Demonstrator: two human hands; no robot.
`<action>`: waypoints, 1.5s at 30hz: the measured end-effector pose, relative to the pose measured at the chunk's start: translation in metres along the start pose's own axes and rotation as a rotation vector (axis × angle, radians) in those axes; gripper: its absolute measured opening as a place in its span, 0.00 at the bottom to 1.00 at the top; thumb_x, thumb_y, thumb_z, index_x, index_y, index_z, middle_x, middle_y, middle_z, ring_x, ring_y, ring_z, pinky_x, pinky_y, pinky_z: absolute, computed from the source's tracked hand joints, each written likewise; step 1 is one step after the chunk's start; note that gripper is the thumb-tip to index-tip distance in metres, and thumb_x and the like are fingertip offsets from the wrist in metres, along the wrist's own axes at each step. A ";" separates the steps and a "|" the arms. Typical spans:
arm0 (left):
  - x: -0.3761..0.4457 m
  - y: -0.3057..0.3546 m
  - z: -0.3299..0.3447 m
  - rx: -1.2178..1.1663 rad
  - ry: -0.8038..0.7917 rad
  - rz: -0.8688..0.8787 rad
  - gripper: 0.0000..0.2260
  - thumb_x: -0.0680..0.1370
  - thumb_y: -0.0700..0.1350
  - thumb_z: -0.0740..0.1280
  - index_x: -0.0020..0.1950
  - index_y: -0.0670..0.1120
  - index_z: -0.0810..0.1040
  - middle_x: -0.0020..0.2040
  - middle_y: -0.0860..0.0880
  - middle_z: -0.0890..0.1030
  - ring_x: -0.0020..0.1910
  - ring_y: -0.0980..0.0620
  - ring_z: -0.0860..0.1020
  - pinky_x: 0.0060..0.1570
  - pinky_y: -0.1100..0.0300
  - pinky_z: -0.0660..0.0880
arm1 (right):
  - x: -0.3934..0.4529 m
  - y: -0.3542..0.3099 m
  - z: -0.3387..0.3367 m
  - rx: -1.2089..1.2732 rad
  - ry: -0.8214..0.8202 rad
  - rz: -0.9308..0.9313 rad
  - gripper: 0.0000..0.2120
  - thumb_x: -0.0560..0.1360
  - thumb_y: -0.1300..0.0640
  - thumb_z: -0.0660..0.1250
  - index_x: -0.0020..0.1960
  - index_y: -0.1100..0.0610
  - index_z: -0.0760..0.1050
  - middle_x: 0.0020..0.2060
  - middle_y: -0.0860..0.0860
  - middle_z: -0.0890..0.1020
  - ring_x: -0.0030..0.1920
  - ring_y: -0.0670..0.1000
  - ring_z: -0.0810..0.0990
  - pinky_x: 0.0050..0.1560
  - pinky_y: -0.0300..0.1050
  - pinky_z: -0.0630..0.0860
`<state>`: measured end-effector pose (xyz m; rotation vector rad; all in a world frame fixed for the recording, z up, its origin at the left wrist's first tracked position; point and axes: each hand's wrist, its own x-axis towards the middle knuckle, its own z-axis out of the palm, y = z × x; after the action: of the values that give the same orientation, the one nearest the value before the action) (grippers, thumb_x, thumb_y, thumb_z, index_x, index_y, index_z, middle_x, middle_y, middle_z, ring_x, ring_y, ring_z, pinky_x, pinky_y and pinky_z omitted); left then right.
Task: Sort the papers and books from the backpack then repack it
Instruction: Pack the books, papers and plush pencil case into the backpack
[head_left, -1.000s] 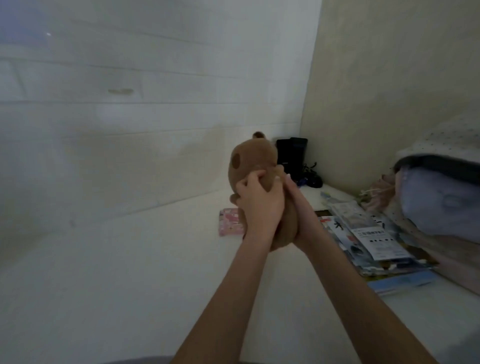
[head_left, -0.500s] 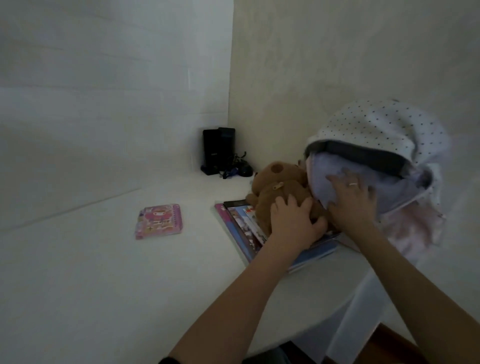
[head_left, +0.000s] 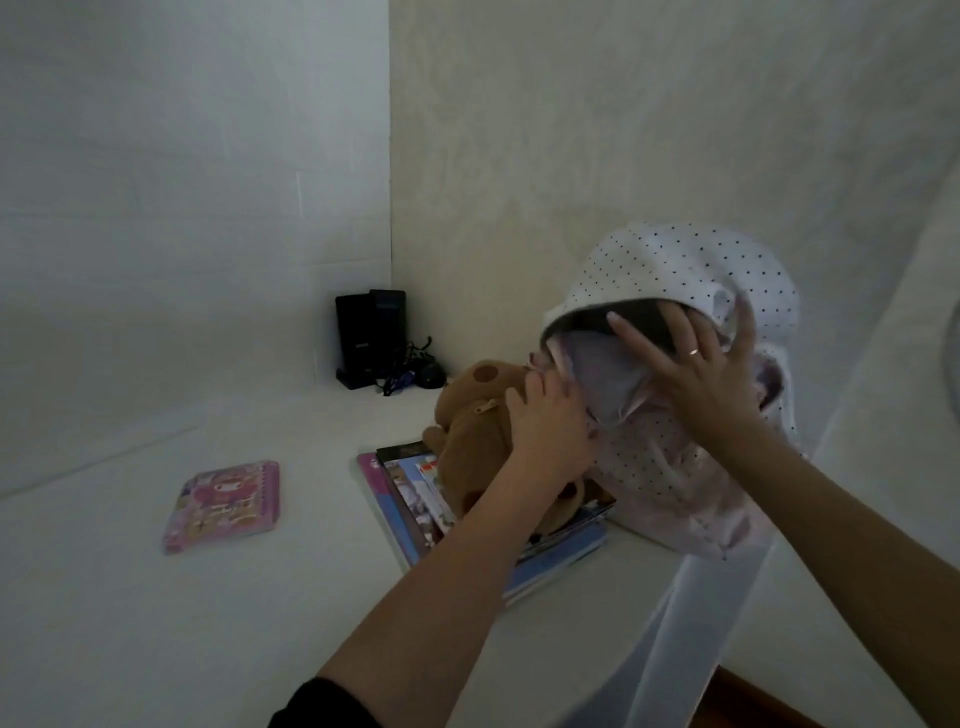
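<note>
A white dotted backpack (head_left: 675, 270) stands at the table's right edge with its mouth facing me. My right hand (head_left: 691, 374) is spread against the rim of its top flap, fingers straight, holding the mouth wide. My left hand (head_left: 550, 421) grips a brown plush toy (head_left: 472, 431) at the mouth of the bag. The toy lies on a stack of books and papers (head_left: 410, 493) beside the backpack. A small pink notebook (head_left: 223, 504) lies apart to the left on the white table (head_left: 156, 597).
A black device with tangled cables (head_left: 369, 338) stands in the far corner against the walls. A sheer white cloth (head_left: 691, 623) hangs off the table's right edge below the backpack. The table's front edge runs near my right forearm.
The plush toy went from the air at the left down to the backpack's mouth. My right hand let go of it and moved up from the bag's lining to the flap rim.
</note>
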<state>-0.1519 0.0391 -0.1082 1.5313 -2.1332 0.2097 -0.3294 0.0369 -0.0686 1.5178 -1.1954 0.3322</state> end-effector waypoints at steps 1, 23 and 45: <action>0.007 0.006 -0.001 -0.020 0.021 0.036 0.37 0.75 0.57 0.65 0.75 0.42 0.52 0.71 0.38 0.61 0.69 0.37 0.61 0.64 0.43 0.63 | 0.005 0.006 0.002 0.032 0.087 -0.041 0.55 0.58 0.49 0.79 0.76 0.45 0.50 0.67 0.61 0.61 0.63 0.62 0.64 0.65 0.73 0.55; 0.086 0.044 0.058 -0.915 -0.207 -0.013 0.48 0.65 0.50 0.79 0.75 0.49 0.51 0.73 0.47 0.58 0.71 0.47 0.60 0.66 0.58 0.64 | 0.047 0.064 0.023 0.828 0.047 0.731 0.21 0.72 0.44 0.58 0.61 0.53 0.66 0.39 0.56 0.81 0.40 0.59 0.79 0.38 0.53 0.77; 0.061 0.011 -0.222 -1.246 0.757 -0.009 0.12 0.82 0.38 0.53 0.62 0.40 0.71 0.55 0.47 0.75 0.55 0.53 0.73 0.50 0.83 0.63 | 0.137 0.021 -0.261 1.357 0.925 0.954 0.22 0.72 0.56 0.62 0.66 0.60 0.68 0.37 0.37 0.71 0.35 0.27 0.73 0.41 0.23 0.67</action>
<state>-0.1083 0.0814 0.1144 0.5474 -1.1661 -0.4214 -0.1854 0.1963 0.1346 1.2913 -0.7566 2.5474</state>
